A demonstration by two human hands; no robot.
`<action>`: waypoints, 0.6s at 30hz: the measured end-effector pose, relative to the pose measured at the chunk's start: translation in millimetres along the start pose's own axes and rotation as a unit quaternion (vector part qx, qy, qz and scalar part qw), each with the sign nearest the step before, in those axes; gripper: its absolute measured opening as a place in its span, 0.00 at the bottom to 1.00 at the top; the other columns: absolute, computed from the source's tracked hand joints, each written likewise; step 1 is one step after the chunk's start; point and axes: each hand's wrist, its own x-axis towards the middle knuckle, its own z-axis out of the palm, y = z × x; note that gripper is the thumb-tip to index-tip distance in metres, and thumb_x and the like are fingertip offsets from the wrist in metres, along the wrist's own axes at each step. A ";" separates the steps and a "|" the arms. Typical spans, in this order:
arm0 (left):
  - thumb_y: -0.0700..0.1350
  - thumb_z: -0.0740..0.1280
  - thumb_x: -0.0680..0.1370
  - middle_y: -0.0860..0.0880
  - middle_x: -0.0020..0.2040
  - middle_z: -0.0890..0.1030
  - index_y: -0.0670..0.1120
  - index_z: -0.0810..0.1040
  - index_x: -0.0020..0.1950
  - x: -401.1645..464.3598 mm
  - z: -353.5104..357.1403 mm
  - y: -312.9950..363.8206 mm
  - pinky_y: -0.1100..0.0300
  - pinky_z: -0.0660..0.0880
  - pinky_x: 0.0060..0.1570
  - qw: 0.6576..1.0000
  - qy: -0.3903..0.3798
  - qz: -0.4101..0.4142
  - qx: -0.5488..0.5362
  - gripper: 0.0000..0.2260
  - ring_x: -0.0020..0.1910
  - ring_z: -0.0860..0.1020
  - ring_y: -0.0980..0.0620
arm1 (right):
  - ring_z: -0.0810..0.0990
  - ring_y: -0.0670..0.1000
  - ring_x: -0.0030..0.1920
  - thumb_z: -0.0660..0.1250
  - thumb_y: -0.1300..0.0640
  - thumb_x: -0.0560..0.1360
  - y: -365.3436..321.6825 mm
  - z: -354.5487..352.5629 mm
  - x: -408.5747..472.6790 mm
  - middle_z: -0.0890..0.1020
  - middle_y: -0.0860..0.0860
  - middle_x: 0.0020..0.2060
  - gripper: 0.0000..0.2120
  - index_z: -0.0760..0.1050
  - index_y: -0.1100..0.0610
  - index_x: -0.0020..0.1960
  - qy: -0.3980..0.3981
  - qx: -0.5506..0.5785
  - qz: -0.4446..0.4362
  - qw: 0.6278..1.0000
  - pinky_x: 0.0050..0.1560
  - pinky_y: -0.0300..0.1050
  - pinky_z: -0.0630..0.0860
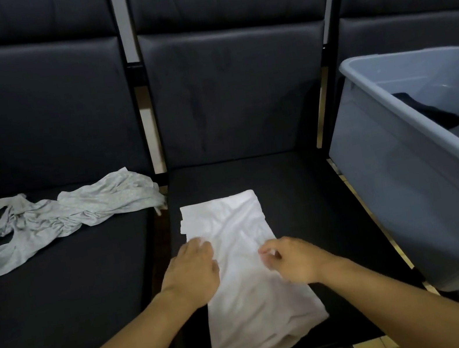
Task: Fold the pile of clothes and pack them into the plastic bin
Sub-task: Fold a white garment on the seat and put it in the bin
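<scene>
On the middle seat cushion (300, 179) in front of me lies the white garment (248, 268), folded lengthwise into a long strip that runs from near the seat's front edge toward the backrest, which I judge is why it sits square to me: the next fold can go end over end. My left hand (192, 272) rests flat on its left edge, fingers straight and close together, pressing the layers so they do not slide apart. My right hand (293, 257) sits on the right side of the strip with its fingers curled inward; it looks as if the fingertips pinch a bit of the cloth, but the white fabric is overexposed there and I cannot tell for sure that they hold anything. The grey tank top (46, 221) lies crumpled and unfolded on the seat to my left, well apart from the white piece, waiting its turn by my reckoning. The plastic bin (408, 188) stands to my right, just beside this seat, close enough to drop folded pieces in. A dark garment (432, 113) already lies inside it, though the bin's wall hides part of it and I cannot say how neatly it is folded. The bin's far side is cut off by the frame.
</scene>
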 end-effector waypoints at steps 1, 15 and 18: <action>0.54 0.56 0.83 0.45 0.67 0.68 0.45 0.69 0.67 2.9 0.6 0.7 0.54 0.69 0.66 0.999 0.028 -0.040 -0.002 0.17 0.66 0.70 0.46 | 0.80 0.48 0.51 0.59 0.44 0.82 -0.5 -3.5 2.9 0.79 0.47 0.55 0.12 0.76 0.46 0.62 0.044 0.023 0.021 0.999 0.57 0.49 0.79; 0.61 0.65 0.77 0.47 0.52 0.79 0.46 0.75 0.47 12.9 9.2 28.4 0.54 0.75 0.52 0.983 0.012 -0.160 -0.094 0.17 0.53 0.78 0.46 | 0.82 0.50 0.42 0.71 0.38 0.72 -1.7 11.3 33.4 0.81 0.50 0.40 0.20 0.76 0.55 0.44 0.080 0.081 0.162 0.980 0.46 0.48 0.80; 0.55 0.67 0.76 0.49 0.43 0.75 0.46 0.68 0.34 14.0 13.8 21.4 0.55 0.76 0.46 0.956 0.020 -0.178 -0.231 0.17 0.46 0.76 0.46 | 0.79 0.48 0.37 0.73 0.40 0.72 2.6 14.2 33.5 0.78 0.49 0.34 0.21 0.76 0.57 0.36 0.113 0.123 0.133 0.977 0.43 0.46 0.78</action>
